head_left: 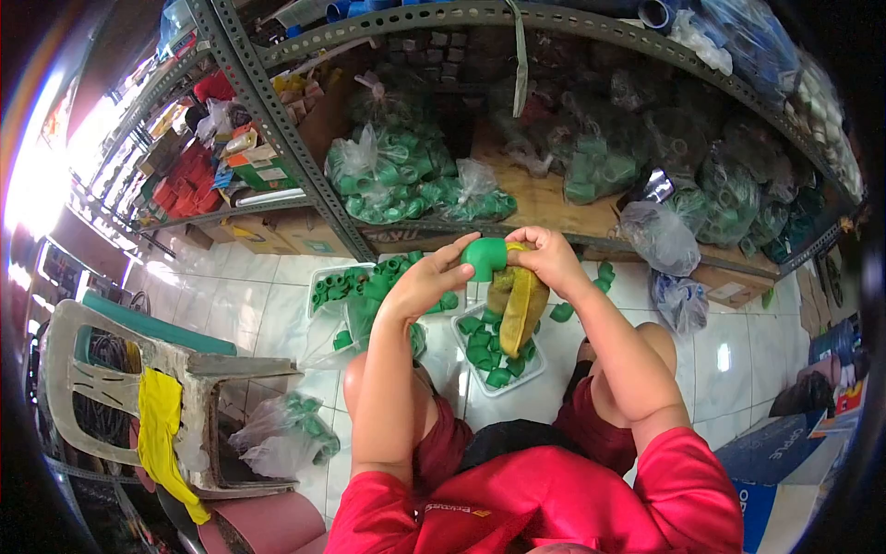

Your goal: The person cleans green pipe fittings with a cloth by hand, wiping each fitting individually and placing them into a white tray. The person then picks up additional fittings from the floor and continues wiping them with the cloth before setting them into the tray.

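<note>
A green plastic pipe elbow [482, 259] is held up in front of me over the floor. My left hand [432, 277] grips it from the left, thumb and fingers closed round its curve. On the other side, my right hand [546, 261] is closed on a dirty yellow cloth [517, 309] pressed to the elbow's right end; the cloth hangs down. Below the cloth, a clear plastic tray [508, 384] holds several green fittings [482, 355]. To its left is another tray [317, 277] piled with green fittings [343, 288].
Behind my hands runs a metal shelf [544, 222] with bags of green fittings [392, 171]. A worn plastic chair [198, 406] draped with a yellow cloth [159, 429] stands left. A plastic bag [281, 434] lies beside it. A few loose fittings [561, 312] lie right of the tray.
</note>
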{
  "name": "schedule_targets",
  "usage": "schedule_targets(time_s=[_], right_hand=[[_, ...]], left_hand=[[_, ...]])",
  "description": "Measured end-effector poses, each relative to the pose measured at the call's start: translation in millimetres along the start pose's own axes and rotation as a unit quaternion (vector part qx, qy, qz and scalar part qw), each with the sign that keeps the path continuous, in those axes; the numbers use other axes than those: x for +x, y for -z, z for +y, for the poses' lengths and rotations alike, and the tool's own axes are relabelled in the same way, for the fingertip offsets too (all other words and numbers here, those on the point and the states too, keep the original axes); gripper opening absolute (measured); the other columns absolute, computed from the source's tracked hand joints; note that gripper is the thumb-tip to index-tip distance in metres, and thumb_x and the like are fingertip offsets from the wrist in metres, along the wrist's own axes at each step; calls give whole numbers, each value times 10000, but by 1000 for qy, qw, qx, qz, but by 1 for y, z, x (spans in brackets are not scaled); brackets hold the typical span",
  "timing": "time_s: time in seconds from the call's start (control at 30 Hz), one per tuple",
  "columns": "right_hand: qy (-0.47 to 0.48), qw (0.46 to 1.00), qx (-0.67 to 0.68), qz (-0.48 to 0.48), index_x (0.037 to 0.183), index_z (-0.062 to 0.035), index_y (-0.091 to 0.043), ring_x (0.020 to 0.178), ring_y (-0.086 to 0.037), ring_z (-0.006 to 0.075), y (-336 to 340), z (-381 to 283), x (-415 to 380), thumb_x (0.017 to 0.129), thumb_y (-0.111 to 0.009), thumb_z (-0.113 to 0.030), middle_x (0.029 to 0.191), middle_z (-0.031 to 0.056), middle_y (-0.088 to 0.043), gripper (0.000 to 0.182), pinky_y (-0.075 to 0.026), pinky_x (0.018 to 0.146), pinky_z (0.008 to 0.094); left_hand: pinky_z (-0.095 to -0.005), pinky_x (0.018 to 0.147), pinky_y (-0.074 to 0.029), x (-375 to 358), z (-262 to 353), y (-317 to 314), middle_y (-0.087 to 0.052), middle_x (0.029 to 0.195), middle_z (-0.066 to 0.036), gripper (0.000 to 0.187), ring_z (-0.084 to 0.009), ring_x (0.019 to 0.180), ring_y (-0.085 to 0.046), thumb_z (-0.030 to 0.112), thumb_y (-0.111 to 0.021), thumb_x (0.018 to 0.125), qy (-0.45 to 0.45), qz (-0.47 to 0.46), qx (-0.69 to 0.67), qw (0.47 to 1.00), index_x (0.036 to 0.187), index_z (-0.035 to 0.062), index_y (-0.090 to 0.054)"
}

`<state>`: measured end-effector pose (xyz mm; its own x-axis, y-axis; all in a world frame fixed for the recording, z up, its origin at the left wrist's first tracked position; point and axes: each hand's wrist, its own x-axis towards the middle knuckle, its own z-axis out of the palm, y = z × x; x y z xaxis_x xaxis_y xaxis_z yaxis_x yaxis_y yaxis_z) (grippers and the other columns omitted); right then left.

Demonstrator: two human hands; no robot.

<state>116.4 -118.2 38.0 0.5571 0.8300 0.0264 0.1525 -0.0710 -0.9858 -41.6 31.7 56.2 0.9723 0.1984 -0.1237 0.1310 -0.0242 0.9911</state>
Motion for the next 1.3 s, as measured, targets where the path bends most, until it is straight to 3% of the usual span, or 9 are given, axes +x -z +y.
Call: schedule_targets(time_s=[0.13, 0.2, 0.33, 0.43, 0.5, 0.63, 0.8, 1.13, 1.3], right_hand=[[-114, 967, 217, -68, 886, 3, -586, 730, -571, 113, 5, 6, -1, 720, -653, -97, 802, 52, -610, 204, -458, 664, 259], [-181, 910, 348, -136, 892, 5, -568, 722, -571, 119, 7, 6, -2, 721, -645, -87, 803, 47, -599, 209, -465, 649, 264], [-179, 920, 321, -137, 893, -5, -559, 704, -565, 117, 9, 4, -4, 730, -641, -98, 812, 40, -590, 205, -462, 647, 264], [-111, 962, 240, -71, 882, -13, -562, 701, -557, 115, -2, -1, -5, 734, -644, -108, 821, 45, -591, 194, -455, 651, 258], [-2, 995, 104, -5, 889, -26, -544, 713, -540, 106, -9, -7, -8, 757, -628, -105, 804, 20, -572, 175, -440, 658, 242], [130, 986, -103, 22, 866, -25, -564, 748, -547, 129, -19, -16, -17, 725, -652, -113, 815, 50, -586, 188, -433, 702, 260], [200, 969, -129, 73, 880, -31, -550, 767, -576, 275, -24, -5, -15, 695, -635, -89, 817, 129, -593, 212, -440, 699, 314], [86, 996, -36, 5, 860, 3, -569, 755, -566, 134, -15, 7, -5, 695, -636, -76, 791, 66, -607, 195, -442, 693, 271], [-48, 996, 80, -14, 877, -12, -588, 718, -580, 148, -14, 5, -7, 719, -635, -81, 819, 68, -614, 178, -456, 663, 273]], left_hand=[[-233, 832, -394, -4, 7, -5, -487, 1182, -13, 553, -90, 977, -463, 66, -566, 790, -75, 12, 88, 993, 1307, 87, -371], [-235, 864, -375, -9, 16, -7, -477, 1202, -8, 571, -90, 1002, -452, 15, -559, 765, -5, -13, 117, 993, 1302, 85, -380], [-222, 866, -370, -5, 1, -8, -484, 1191, -12, 569, -80, 994, -455, 15, -551, 777, -101, -13, 125, 987, 1311, 87, -366], [-264, 798, -428, 0, -9, 2, -524, 1145, -92, 460, -155, 959, -532, 218, -545, 834, -132, 44, 107, 984, 1259, 84, -434], [-273, 679, -468, 1, -10, 8, -551, 1083, -137, 504, -152, 819, -584, 436, -434, 878, 135, 130, -16, 982, 1174, 32, -491], [-255, 533, -473, 8, -10, 7, -614, 871, -120, 630, -158, 665, -609, 567, -305, 869, 218, 87, -8, 972, 1053, 9, -532], [-232, 546, -486, 9, -10, 3, -559, 904, -71, 527, -131, 673, -569, 477, -389, 885, 158, 109, -51, 980, 1085, 2, -495], [-249, 722, -496, 6, -8, -4, -514, 1096, -70, 386, -124, 896, -527, 186, -456, 904, 29, 56, -69, 996, 1273, 89, -399], [-264, 845, -415, 4, 0, -13, -432, 1268, -67, 636, -140, 1039, -463, 32, -514, 830, -99, 118, 17, 988, 1376, 184, -225]])
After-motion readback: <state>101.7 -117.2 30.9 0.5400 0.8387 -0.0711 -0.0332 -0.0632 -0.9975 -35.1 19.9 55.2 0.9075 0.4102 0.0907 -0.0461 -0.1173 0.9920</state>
